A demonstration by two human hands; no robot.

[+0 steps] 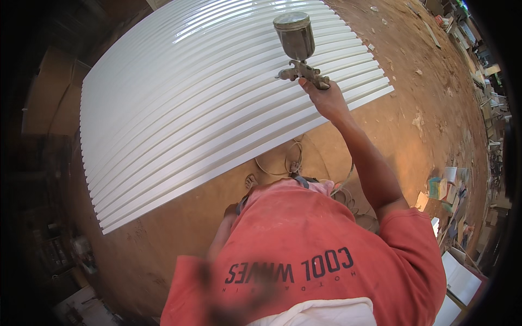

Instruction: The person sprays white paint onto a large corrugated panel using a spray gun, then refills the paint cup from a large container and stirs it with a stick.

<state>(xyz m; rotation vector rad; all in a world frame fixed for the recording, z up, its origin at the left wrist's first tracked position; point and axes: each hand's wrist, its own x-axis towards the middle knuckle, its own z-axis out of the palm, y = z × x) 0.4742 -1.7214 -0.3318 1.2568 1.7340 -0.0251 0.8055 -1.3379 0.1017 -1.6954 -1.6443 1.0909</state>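
My right hand grips the handle of a metal gravity-feed spray gun with a lidded metal cup on top. The gun is held above the right part of a wide set of white slats or ribbed panels, laid side by side in parallel rows. Its nozzle points left. My left arm hangs at my side and the left hand is out of view, hidden at my body. Whether paint is leaving the nozzle cannot be seen.
A thin hose loops on the brown dirt floor by my feet and continues behind my right side. Wood offcuts and scraps lie along the right. A large brown box-like object stands at the left, beyond the slats.
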